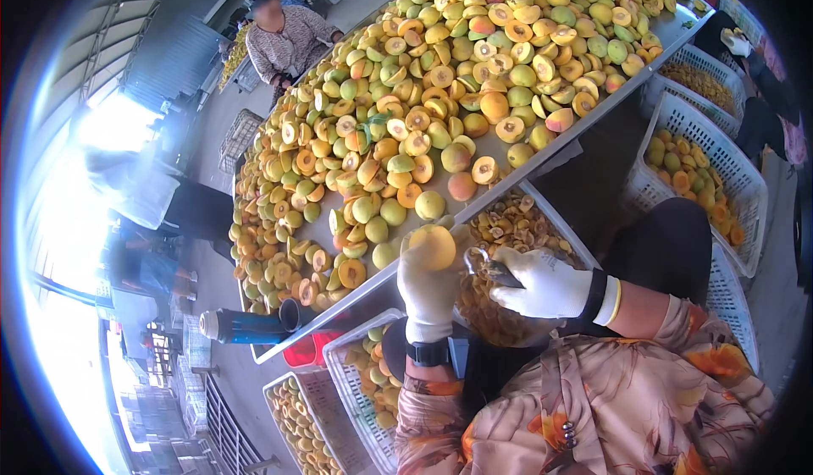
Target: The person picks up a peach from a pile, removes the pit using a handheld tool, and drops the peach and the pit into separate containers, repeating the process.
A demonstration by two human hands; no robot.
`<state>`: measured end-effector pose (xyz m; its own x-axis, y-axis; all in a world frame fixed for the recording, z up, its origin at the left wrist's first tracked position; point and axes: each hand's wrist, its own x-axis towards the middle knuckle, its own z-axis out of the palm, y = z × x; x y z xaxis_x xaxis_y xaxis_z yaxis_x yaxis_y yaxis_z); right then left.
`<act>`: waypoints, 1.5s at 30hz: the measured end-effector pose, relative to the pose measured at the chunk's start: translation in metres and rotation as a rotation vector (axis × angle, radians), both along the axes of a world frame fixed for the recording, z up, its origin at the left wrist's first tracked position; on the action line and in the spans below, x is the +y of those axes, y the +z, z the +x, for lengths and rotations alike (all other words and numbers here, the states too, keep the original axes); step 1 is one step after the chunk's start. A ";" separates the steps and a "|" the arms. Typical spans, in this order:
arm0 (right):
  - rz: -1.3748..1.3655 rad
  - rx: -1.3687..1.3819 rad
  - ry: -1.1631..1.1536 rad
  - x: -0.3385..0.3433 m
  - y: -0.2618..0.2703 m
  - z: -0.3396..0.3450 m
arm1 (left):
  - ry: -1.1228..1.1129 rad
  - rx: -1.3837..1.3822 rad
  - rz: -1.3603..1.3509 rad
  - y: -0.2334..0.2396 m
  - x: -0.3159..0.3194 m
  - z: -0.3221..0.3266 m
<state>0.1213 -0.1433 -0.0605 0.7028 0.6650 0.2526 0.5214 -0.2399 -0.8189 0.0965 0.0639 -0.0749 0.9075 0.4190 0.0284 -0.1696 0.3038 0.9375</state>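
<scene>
My left hand [424, 294], in a white knit glove, grips a yellow peach half [433, 247] just over the near edge of the metal table [483, 203]. In my right hand [551, 284], also gloved in white, is a pitting tool [498, 272] with a dark handle and a curved metal loop at its tip. The loop is close to the peach half but apart from it. Beneath both hands a crate [562, 218] holds brown-yellow pits and scraps [508, 230]. Halved peaches [406, 126], some with pits showing, are heaped across the table.
White plastic crates of peach halves stand at my left [336, 367] and right [752, 176]. A blue thermos [244, 327] and a dark cup [295, 314] are by the table's left corner, above a red container [311, 350]. A person [286, 37] works across the table; another's gloved hand [737, 42] shows far right.
</scene>
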 end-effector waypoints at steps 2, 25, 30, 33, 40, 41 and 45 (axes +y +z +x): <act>0.006 -0.045 0.023 0.006 0.011 -0.009 | 0.027 -0.035 0.406 0.003 -0.011 -0.018; -0.026 -0.507 0.103 -0.003 0.041 -0.070 | 0.300 -0.162 0.369 0.057 -0.065 -0.092; -0.040 -0.212 0.184 -0.004 0.024 -0.065 | 0.254 -0.155 0.302 0.061 -0.068 -0.092; 0.025 -0.119 0.271 -0.006 0.034 -0.063 | 0.236 -0.162 0.277 0.067 -0.074 -0.091; 0.288 0.056 0.419 -0.007 0.030 -0.052 | 0.116 -0.169 0.313 0.073 -0.074 -0.079; 0.293 0.061 0.406 -0.012 0.026 -0.047 | 0.103 -0.164 0.316 0.072 -0.074 -0.077; 0.074 0.684 0.599 -0.020 0.040 -0.041 | -0.005 -0.188 0.293 0.074 -0.070 -0.073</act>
<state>0.0799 -0.1632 -0.0206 0.2576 0.9656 -0.0355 -0.0630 -0.0199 -0.9978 0.0231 -0.0066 -0.0006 0.8771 0.3636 0.3138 -0.3468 0.0275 0.9375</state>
